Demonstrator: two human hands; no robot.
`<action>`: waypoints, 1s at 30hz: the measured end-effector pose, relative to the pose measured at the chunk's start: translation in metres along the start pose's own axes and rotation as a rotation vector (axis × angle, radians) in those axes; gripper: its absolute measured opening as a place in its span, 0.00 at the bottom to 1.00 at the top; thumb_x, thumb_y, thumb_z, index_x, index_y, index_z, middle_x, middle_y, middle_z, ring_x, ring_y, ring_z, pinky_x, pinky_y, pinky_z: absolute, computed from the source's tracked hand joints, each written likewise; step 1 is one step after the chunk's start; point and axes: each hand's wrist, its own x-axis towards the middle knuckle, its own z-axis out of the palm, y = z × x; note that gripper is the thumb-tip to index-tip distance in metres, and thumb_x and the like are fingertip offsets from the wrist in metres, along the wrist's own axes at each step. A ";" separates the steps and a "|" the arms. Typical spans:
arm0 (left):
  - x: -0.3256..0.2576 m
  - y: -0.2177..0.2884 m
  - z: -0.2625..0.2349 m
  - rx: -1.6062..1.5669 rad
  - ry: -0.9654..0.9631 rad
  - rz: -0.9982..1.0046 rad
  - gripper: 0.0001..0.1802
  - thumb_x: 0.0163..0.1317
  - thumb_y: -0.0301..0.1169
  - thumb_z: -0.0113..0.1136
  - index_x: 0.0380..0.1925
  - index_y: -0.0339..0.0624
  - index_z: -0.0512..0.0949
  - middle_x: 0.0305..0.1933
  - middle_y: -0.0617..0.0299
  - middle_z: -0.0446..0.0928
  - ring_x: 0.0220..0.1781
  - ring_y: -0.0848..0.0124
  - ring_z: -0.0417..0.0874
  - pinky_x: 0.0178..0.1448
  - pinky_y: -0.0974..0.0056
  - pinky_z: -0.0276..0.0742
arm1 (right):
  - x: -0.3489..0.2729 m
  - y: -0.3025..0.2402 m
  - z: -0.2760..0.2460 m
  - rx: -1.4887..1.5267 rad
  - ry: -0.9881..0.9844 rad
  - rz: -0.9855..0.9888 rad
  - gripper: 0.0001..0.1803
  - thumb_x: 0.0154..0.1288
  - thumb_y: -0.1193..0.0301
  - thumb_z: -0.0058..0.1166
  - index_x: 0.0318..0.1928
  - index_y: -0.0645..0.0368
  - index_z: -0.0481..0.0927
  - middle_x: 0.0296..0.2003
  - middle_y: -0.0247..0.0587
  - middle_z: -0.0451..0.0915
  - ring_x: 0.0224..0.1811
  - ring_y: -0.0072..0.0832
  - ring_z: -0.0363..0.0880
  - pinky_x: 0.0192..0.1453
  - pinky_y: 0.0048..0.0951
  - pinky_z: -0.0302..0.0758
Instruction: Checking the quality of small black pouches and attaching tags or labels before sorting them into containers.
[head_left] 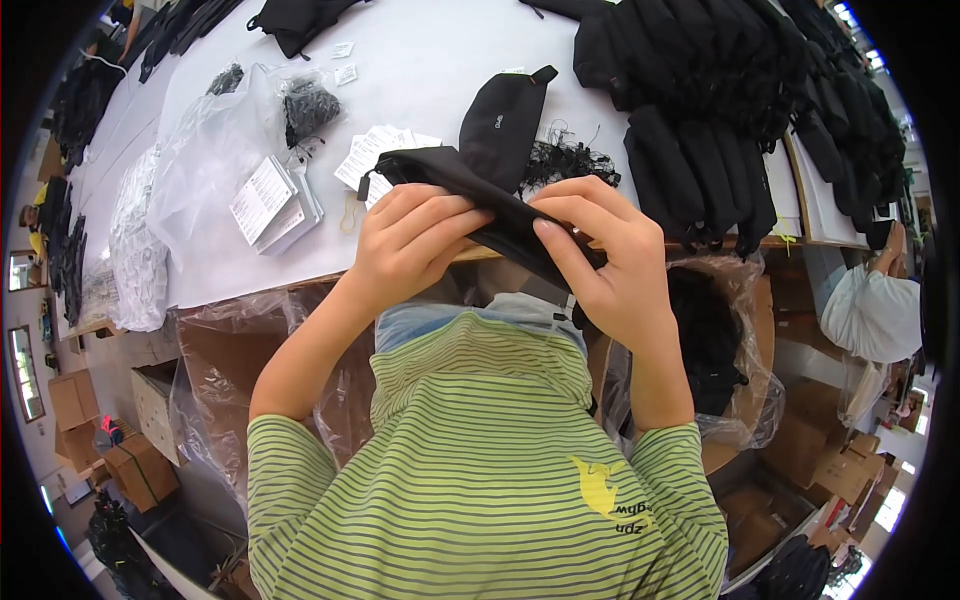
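Both hands hold a black fabric pouch at the table's front edge, just in front of my body. My left hand has its fingers closed over the pouch's near side, and a small dark pull hangs at its left end. On the pouch's other end, my right hand pinches the fabric between thumb and fingers. Just beyond lies another black pouch with a small light mark. Thin black cords lie tangled beside it. Printed white tags are stacked to the left, with more tags fanned out behind my left hand.
Many black pouches are piled at the far right. Clear plastic bags and a bag of small dark parts lie left on the white table. Plastic-lined boxes stand below the edge; another person is at right.
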 end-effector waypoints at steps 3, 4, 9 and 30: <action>0.003 0.002 -0.002 -0.001 -0.005 -0.002 0.16 0.38 0.25 0.64 0.33 0.39 0.82 0.35 0.63 0.79 0.35 0.68 0.79 0.39 0.65 0.75 | 0.000 0.000 0.001 0.015 0.012 -0.028 0.06 0.57 0.76 0.57 0.36 0.64 0.80 0.34 0.39 0.79 0.30 0.33 0.80 0.33 0.26 0.75; 0.004 0.003 -0.003 -0.002 -0.005 -0.002 0.16 0.38 0.25 0.64 0.33 0.39 0.82 0.35 0.63 0.79 0.35 0.68 0.79 0.39 0.65 0.75 | 0.000 0.000 0.001 0.020 0.025 -0.053 0.05 0.57 0.77 0.57 0.35 0.64 0.80 0.33 0.39 0.78 0.30 0.32 0.80 0.32 0.26 0.74; 0.008 0.000 -0.013 -0.012 -0.056 -0.051 0.13 0.42 0.22 0.64 0.32 0.37 0.76 0.39 0.60 0.80 0.35 0.66 0.80 0.39 0.66 0.75 | 0.004 0.009 -0.005 0.362 -0.029 0.128 0.19 0.57 0.66 0.59 0.47 0.61 0.77 0.42 0.40 0.78 0.43 0.30 0.78 0.49 0.29 0.72; -0.030 -0.003 -0.020 -0.204 -0.154 -0.610 0.12 0.52 0.18 0.61 0.35 0.36 0.71 0.45 0.55 0.79 0.38 0.55 0.81 0.39 0.62 0.76 | -0.086 0.050 0.043 2.142 -0.666 0.617 0.11 0.59 0.67 0.57 0.28 0.57 0.70 0.50 0.77 0.69 0.32 0.46 0.77 0.34 0.33 0.74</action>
